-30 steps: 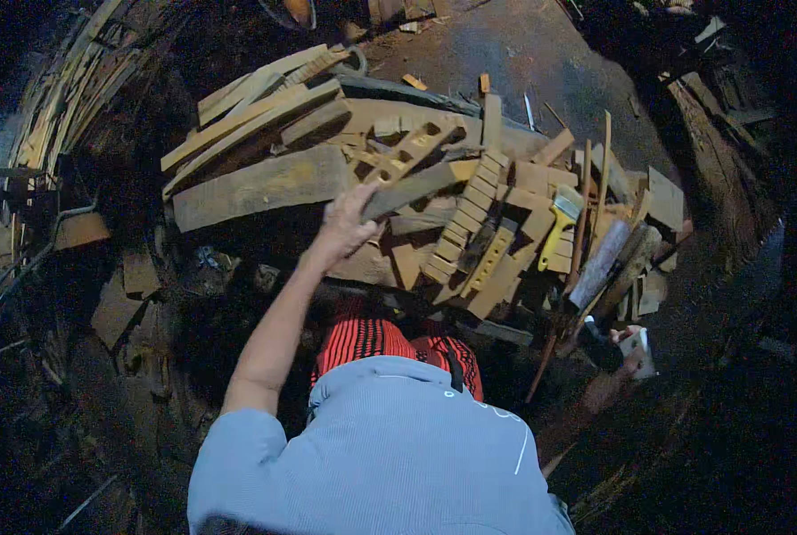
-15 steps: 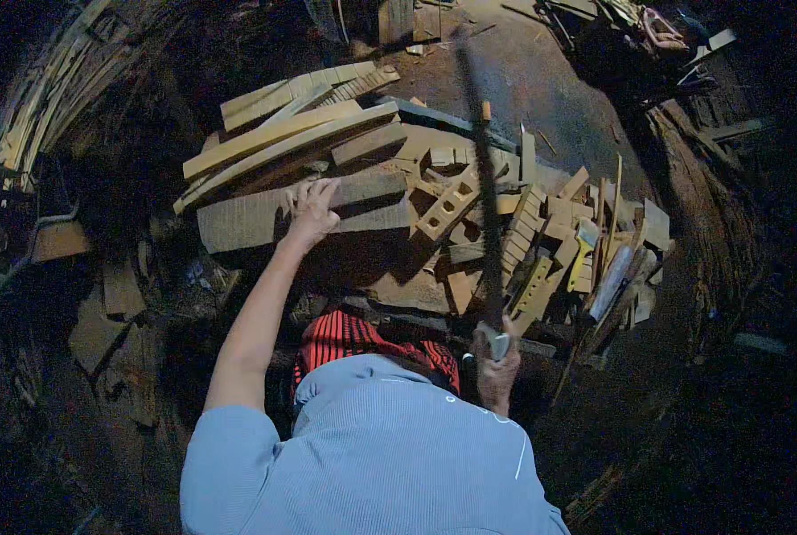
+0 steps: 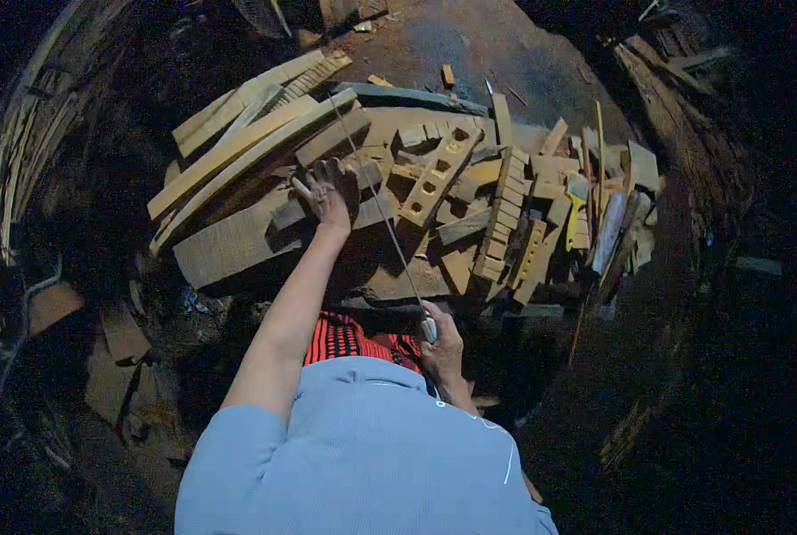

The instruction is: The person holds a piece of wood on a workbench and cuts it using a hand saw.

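My left hand (image 3: 329, 194) rests with spread, bent fingers on a short dark plank (image 3: 287, 214), which lies across a wide weathered board (image 3: 216, 245). My right hand (image 3: 443, 339) grips the pale handle of a long saw. Its thin blade (image 3: 390, 227) slants up and leftward past my left hand over the wood. Beside the blade lies a yellowish piece with square holes (image 3: 434, 183). Farther right are a slotted strip (image 3: 505, 214) and a yellow-handled brush (image 3: 573, 214).
Long curved boards (image 3: 229, 160) are stacked at the back left of the wood-covered bench. A pale round length (image 3: 609, 232) and thin sticks sit at the right. Bundles of strips (image 3: 15, 152) stand far left; rough timber (image 3: 675, 116) lies beyond a dirt floor (image 3: 523, 53).
My right hand has brought the saw from the lower right toward the middle and swung its blade leftward. My left hand has shifted a little to the right on the wood.
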The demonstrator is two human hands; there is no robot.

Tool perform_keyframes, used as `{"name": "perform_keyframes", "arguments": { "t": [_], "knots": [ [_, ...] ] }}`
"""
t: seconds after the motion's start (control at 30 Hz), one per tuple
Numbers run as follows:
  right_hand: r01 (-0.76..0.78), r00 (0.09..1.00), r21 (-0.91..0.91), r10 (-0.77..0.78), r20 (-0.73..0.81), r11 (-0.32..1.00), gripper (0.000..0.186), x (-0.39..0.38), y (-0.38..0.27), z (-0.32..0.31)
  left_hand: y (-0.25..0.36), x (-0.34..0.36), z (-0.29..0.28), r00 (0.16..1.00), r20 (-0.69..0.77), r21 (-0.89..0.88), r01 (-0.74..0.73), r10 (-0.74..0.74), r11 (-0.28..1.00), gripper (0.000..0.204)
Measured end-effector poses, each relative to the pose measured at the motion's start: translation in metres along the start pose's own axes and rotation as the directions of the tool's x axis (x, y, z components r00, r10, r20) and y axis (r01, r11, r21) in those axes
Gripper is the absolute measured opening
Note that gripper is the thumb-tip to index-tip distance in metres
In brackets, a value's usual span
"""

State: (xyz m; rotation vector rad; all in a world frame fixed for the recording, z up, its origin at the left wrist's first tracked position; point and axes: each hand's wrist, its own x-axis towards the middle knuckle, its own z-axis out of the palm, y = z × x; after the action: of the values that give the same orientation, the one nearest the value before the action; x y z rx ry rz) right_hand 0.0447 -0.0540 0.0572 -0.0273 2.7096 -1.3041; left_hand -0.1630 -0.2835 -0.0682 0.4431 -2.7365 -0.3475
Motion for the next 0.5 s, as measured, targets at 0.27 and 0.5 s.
{"name": "perform_keyframes", "arguments": {
  "t": [0.27, 0.5],
  "knots": [
    [0.020, 1.000, -0.094, -0.019, 0.003, 0.995, 0.070, 0.002, 0.019, 0.010, 0.007, 0.000, -0.011, 0.994, 0.108, 0.387, -0.045, 0.003, 0.921, 0.020],
    [-0.009, 0.999, -0.065, 0.012, 0.046, 0.998, 0.066, 0.000, 0.022, 0.010, 0.008, 0.003, -0.009, 0.984, 0.167, 0.304, 0.009, -0.063, 0.953, 0.016]
  ]
}}
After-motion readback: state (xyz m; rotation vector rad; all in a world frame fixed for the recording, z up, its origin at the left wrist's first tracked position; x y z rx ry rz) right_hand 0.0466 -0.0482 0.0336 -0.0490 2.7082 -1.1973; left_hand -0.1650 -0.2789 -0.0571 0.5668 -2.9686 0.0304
